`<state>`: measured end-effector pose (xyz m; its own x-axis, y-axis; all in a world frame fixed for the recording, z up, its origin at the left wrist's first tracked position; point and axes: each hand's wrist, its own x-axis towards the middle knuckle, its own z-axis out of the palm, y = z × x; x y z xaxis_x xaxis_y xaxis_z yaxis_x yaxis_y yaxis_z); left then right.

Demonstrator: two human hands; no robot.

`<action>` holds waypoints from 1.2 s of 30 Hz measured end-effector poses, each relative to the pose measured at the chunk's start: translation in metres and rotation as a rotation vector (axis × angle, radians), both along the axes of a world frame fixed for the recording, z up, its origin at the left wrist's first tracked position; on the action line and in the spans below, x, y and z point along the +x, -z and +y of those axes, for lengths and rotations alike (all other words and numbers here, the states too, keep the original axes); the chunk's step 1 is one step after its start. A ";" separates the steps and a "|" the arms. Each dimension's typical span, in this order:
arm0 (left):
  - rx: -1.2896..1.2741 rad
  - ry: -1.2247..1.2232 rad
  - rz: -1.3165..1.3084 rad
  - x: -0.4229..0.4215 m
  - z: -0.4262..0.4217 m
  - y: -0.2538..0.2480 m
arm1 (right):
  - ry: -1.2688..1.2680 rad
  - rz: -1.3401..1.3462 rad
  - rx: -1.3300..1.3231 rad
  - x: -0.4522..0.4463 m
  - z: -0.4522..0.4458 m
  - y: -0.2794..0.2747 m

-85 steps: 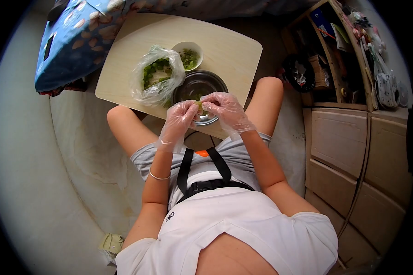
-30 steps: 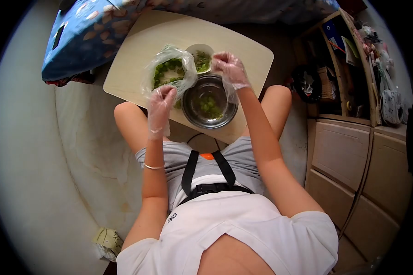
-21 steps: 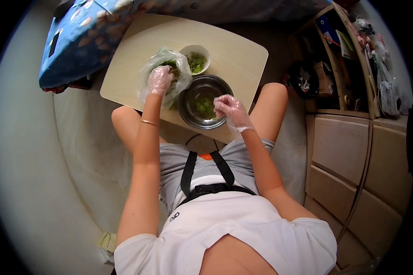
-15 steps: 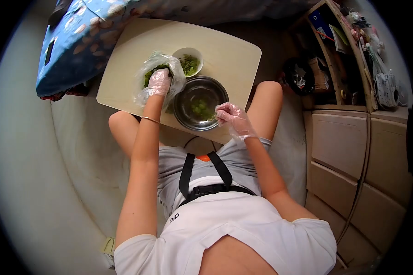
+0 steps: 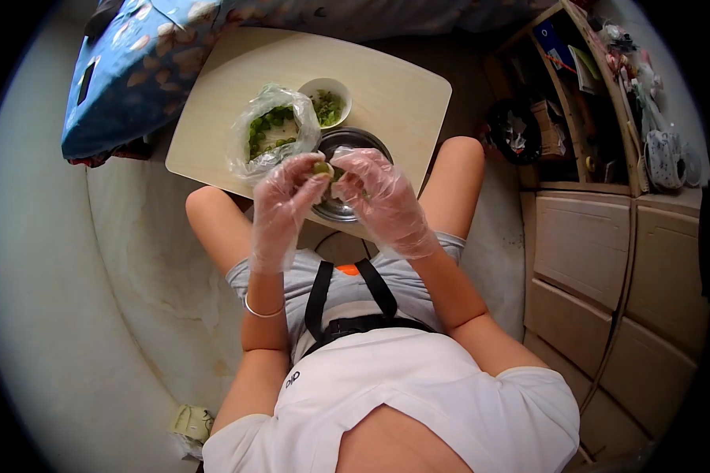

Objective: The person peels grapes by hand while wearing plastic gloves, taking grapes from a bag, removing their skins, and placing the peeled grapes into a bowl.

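My left hand (image 5: 285, 201), in a clear plastic glove, pinches a small round green piece (image 5: 322, 169) between thumb and fingers. Close beside it my right hand (image 5: 380, 197), also gloved, has its fingers closed near the piece; what they hold, if anything, is too small to make out. Both hands are above the near part of a steel bowl (image 5: 353, 137) and hide most of its inside. Left of the bowl lies an open clear plastic bag (image 5: 241, 150) with green pieces (image 5: 272, 122) in it. Behind the bowl stands a white bowl (image 5: 345, 91) holding green scraps (image 5: 326, 107).
The pale table (image 5: 386, 75) stands before my knees. A blue flowered cloth (image 5: 134, 94) hangs at the back left. On the right are a wooden shelf (image 5: 580, 134), a black-lined bin (image 5: 514, 130) and pale drawers (image 5: 582, 244). A small packet (image 5: 191, 423) lies at the lower left.
My left hand has come out of the plastic bag with a green piece and moved right and nearer to me. My right hand has moved left to meet it over the steel bowl.
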<state>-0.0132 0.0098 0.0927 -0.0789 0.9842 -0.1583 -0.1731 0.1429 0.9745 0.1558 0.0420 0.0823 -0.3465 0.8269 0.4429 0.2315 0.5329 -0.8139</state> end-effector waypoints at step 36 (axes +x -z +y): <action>0.455 0.072 0.981 0.021 -0.009 0.006 | 0.100 -0.092 0.094 0.003 -0.010 0.007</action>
